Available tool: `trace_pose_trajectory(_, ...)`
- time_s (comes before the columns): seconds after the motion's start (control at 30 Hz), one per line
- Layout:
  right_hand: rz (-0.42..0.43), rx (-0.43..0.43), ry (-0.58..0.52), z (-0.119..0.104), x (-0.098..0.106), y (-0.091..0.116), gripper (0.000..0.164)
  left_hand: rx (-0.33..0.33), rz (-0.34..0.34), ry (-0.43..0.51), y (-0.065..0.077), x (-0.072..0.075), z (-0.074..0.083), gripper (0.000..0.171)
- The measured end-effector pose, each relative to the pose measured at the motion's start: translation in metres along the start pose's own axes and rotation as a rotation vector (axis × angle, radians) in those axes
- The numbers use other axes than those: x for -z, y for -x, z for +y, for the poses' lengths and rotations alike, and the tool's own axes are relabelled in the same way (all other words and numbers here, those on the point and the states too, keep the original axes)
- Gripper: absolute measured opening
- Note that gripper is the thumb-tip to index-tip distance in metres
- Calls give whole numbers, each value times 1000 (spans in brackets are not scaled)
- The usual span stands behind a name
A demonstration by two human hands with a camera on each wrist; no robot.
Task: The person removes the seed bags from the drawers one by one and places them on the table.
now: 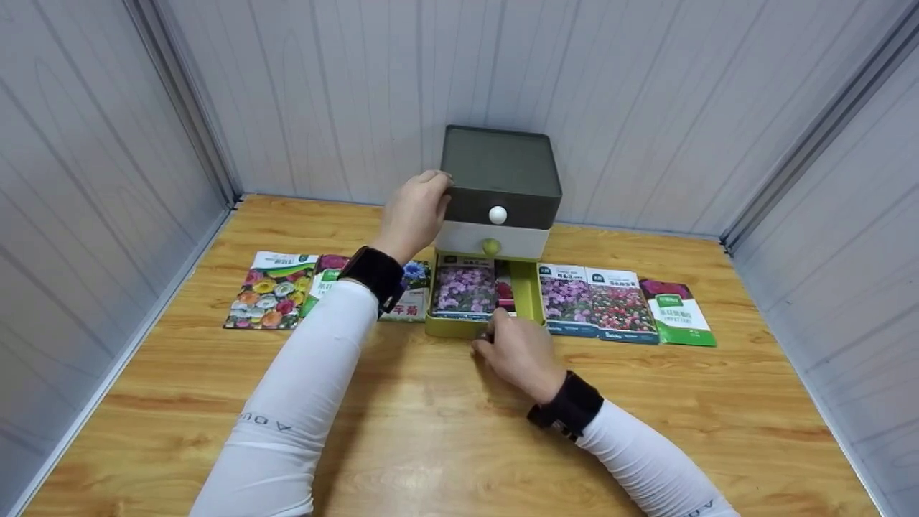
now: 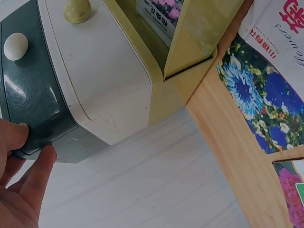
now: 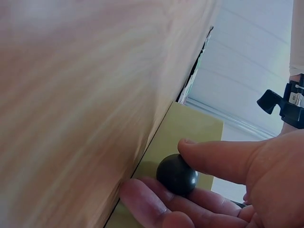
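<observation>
A small three-tier drawer cabinet (image 1: 500, 161) stands at the back of the table, dark green on top, white in the middle, yellow-green below. My left hand (image 1: 414, 215) holds its upper left corner, thumb on the dark front (image 2: 38, 90) and fingers round the side. The bottom drawer (image 1: 452, 327) is pulled out. Inside lies a seed packet with purple flowers (image 1: 465, 287), beside a partly covered packet with a red flower (image 1: 504, 291). My right hand (image 1: 524, 353) is at the drawer front, its thumb and fingers pinching the round black knob (image 3: 177, 175).
Left of the drawer lie flower seed packets: a multicoloured one (image 1: 276, 291), a pink one partly behind my wrist, and a blue one (image 1: 415, 276). To its right are a purple one (image 1: 566, 298), a red one (image 1: 621, 305) and a green one (image 1: 678, 316). Panel walls (image 1: 344, 93) enclose the table.
</observation>
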State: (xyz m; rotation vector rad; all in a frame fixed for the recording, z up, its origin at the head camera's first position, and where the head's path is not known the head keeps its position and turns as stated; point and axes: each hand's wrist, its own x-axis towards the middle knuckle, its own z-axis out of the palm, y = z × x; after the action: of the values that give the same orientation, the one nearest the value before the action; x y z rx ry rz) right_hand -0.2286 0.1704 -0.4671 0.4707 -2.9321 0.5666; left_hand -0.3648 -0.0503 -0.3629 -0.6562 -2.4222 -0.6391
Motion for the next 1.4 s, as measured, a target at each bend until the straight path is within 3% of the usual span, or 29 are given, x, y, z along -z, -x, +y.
trace_pose_trajectory(0.33,3,-4,12,-1,-1,0,32,-5,13,-6,2,2,-1,23)
trace_pose_trajectory(0.57,-32,-5,-6,-3,5,3,31,46,-9,0,4,2,0,27)
trace_pose_trajectory(0.73,-26,-23,-36,-2,14,0,28,67,9,56,10,-1,-2,36)
trace_pose_trajectory(0.83,-6,-37,-64,0,21,-4,27,128,8,138,16,-5,-7,51)
trace_pose_trajectory(0.97,12,-71,-120,5,29,-14,26,267,9,236,28,-11,-15,66)
trace_pose_trajectory(1.17,-4,-114,-199,14,37,-34,23,470,-22,316,50,-19,-19,60)
trace_pose_trajectory(1.4,-89,-173,-291,20,40,-63,19,512,-73,406,66,-17,-7,47)
